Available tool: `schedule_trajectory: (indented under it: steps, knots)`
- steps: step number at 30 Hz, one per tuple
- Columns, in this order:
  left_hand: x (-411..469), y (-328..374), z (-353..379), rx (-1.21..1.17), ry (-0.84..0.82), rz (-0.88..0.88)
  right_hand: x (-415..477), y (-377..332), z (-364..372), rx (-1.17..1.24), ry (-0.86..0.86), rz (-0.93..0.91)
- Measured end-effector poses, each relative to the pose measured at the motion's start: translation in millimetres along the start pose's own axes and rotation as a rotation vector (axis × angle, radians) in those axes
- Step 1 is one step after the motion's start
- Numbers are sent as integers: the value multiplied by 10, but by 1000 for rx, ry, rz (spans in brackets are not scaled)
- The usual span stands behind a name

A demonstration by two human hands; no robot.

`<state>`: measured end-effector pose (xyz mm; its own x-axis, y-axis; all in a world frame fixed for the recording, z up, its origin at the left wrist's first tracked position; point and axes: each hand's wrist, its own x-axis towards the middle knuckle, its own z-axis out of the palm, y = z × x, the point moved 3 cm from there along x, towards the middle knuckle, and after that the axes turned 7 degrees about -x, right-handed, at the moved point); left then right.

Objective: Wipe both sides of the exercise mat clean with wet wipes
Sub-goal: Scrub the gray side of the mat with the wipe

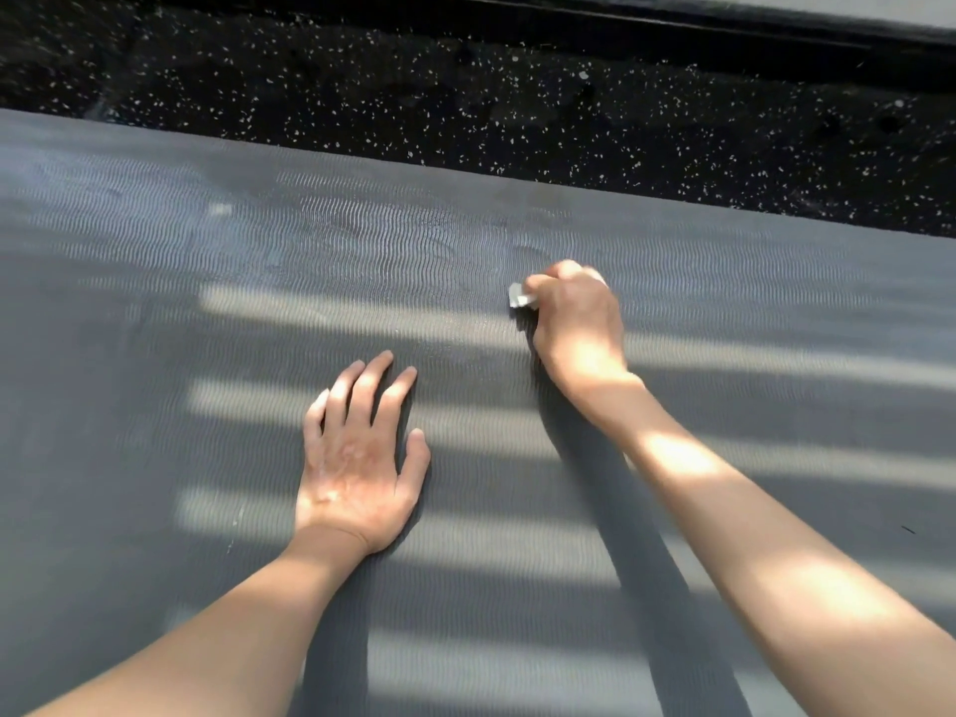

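The exercise mat (207,354) fills most of my view, a grey sheet with a fine wavy ribbed texture, spread flat on the floor and running off the left, right and bottom edges of the picture; its far edge crosses diagonally from upper left down toward the right. Bars of sunlight and shadow lie across it. On the mat, right of centre, I see the wet wipe (519,296), a small bunched white wad pressed onto the surface, with only a corner of it showing past the fingers. The right hand (577,323) grips that wipe, fingers curled down round it, knuckles up, its forearm reaching in from the lower right. The left hand (357,458) rests palm-down on the mat nearer to me and well apart from the wipe, fingers straight and slightly spread, holding nothing. Beyond the mat's far edge is the black floor (465,95) speckled with pale flecks, and past that, along the top right, a dark strip (724,33) under a lighter grey surface (879,2).
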<state>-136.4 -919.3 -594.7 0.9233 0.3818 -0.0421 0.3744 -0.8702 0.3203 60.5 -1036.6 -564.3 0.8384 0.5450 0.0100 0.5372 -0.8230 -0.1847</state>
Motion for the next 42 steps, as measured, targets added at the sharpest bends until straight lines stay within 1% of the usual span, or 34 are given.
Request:
schedule_trajectory:
  steps: [1, 3, 4, 7, 8, 10, 11, 14, 15, 17, 18, 21, 23, 25, 27, 29, 31, 32, 34, 38, 40, 42]
  knots:
    - [-3, -5, -1, -1, 0, -1, -97, -24, 2, 26, 5, -29]
    - [-9, -11, -8, -2, 3, -6, -476, -38, -1, 141, 76, -82]
    - [-6, -10, -6, 1, 2, -8, -695, -39, 2, 151, 92, -111]
    - [0, -6, 6, 5, -7, -15, -1230, -78, -9, 258, 34, -185]
    - [1, -9, 6, 6, -3, -17, -1252, -80, -16, 277, 41, -197]
    - [4, -5, 9, 8, -1, -14, -1032, -62, -32, 216, 65, -180]
    - [5, -6, 6, 6, 3, -12, -845, -49, -36, 187, 76, -145]
    - [12, -1, 1, 6, 13, -10, -321, -6, -33, 196, 122, -60]
    - [7, 0, 4, 2, 11, -12, -281, -14, -29, 205, 105, -45]
    - [6, -1, 4, -4, 11, -11, -439, -32, -21, 150, 80, -28]
    - [-1, -3, 2, -5, 13, -11, -642, -39, -5, 131, 83, -51]
    - [-6, -3, 5, -1, 24, -12, -1437, -114, -6, 175, 28, -145]
    - [-4, -3, 9, 2, 26, -13, -1749, -144, -44, 181, -19, -178]
    - [2, -6, 13, 1, 31, -11, -1651, -121, -30, 187, -5, -183]
    - [7, -7, 8, -3, 36, -11, -1284, -105, -2, 200, 58, -176]
    - [-1, -3, 12, -3, 39, -14, -853, -74, 35, 151, 102, -120]
    - [-8, -2, 12, -5, 37, -19, -661, -54, 60, 108, 99, -50]
    - [-3, -2, 10, -8, 37, -19, -710, -62, 72, 106, 106, -53]
    - [-7, -5, 10, -11, 37, -20, -1076, -81, 73, 154, 143, -115]
    - [-21, -4, 12, -21, 50, -7, -2098, -148, 50, 225, 32, -225]
    - [-15, -9, 9, -24, 54, -6, -2135, -139, 46, 252, -4, -242]
    - [-16, -11, 4, -25, 52, -5, -1801, -112, 66, 198, 23, -217]
